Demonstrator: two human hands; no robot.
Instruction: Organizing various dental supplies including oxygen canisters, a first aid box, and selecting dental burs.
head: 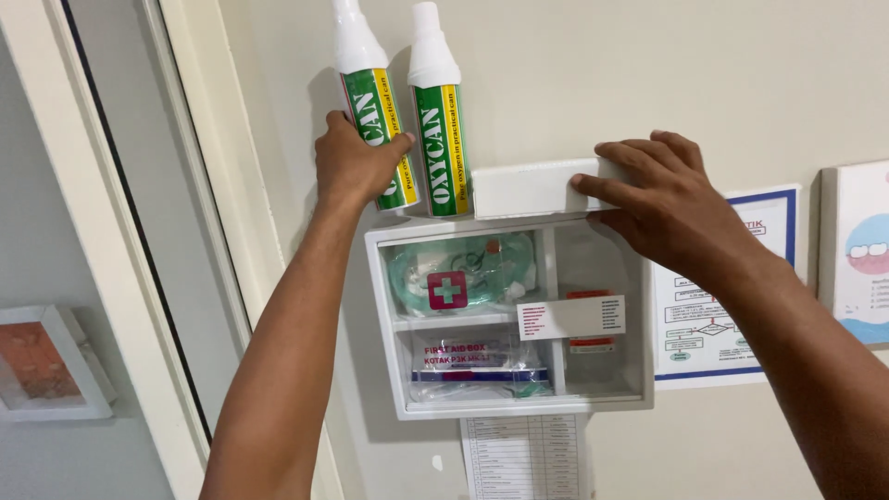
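Left hand [356,167] gripping can [375,120], right hand [671,199] on box [537,188]

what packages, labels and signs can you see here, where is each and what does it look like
Left can: on the cabinet top, gripped by the left hand; green, yellow stripe, white cap.
Right can: beside it, same colours.
White box: on the cabinet top, under the right hand.
Pouch: upper shelf, clear green, red square with cross.
Label: cabinet front, white, red print.
Poster: wall to the right, blue-bordered.
Paper list: below the cabinet, white.
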